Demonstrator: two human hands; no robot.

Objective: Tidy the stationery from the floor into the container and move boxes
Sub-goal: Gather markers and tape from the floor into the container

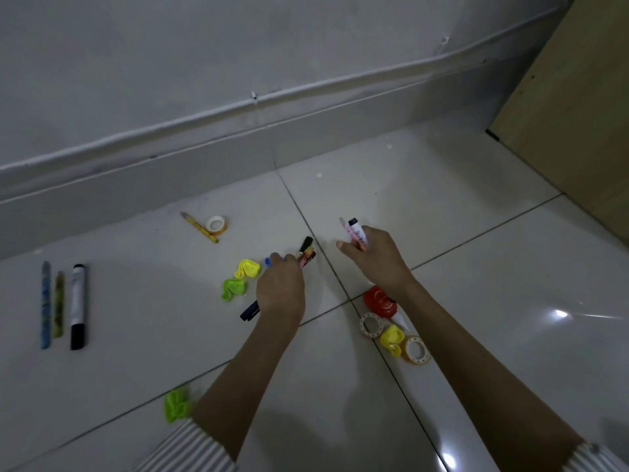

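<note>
First, left hand [280, 287]: back upward, fingers curled round a bundle of pens [306, 252], all slim cylinders. A black barrel with a bright printed band and a blue tip stick out beyond the knuckles, and a dark end pokes out on the wrist side.

Right hand [374, 264]: grips a white marker [358, 233] with a black cap and, beside it, a thin pink pen [344, 226]. Both point away from the person, and the forefinger is stretched out.

Just left of the left hand: a yellow crumpled piece [247, 269] and a lime crumpled piece [233, 289], soft-looking and folded.

Beyond the left hand: a yellow pencil [199, 227] touching a small white tape roll [216, 224].

Far left of the left hand: three sticks lying parallel, namely a blue pencil [46, 304], an olive pencil [58, 304] and a thick marker [78, 306] with a white barrel and black ends.

Beside the left forearm: a green crumpled piece [177, 405].

Beneath the right wrist: a red rounded dispenser [377, 299] with a white nozzle.

Nearer the person from there: two pale tape rings [371, 324] with a second yellow piece [393, 340] between them.

All of this lies on the floor [476, 267], glossy white tile with dark grout lines.

Far right of the right hand: a matte pale wooden panel [571, 107].

Striped sleeves [190, 447] sit at both forearms.
</note>
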